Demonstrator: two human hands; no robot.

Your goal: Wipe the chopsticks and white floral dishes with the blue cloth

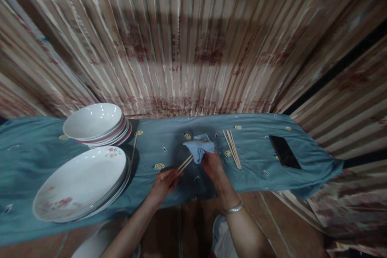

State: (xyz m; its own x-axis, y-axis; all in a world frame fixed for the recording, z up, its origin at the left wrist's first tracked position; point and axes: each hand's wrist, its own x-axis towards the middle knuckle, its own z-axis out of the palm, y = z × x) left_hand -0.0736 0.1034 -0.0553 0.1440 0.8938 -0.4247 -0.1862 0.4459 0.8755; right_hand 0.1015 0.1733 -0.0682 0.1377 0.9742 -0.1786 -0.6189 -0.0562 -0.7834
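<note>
The left hand (165, 184) is gripping a pair of chopsticks (185, 163) near one end, its fingers curled firmly around them. The right hand (212, 165) is holding a blue cloth (198, 148) about the pair, ahead and to the right of the left fingers. The handling of this pair is apparently standing midway, the cloth covering the far portion. Several loose chopsticks (232, 149) are lying just right of the right fingers; a single stick (134, 149) is lying left of the left fingers. Whether these are awaiting the cloth cannot be told.
</note>
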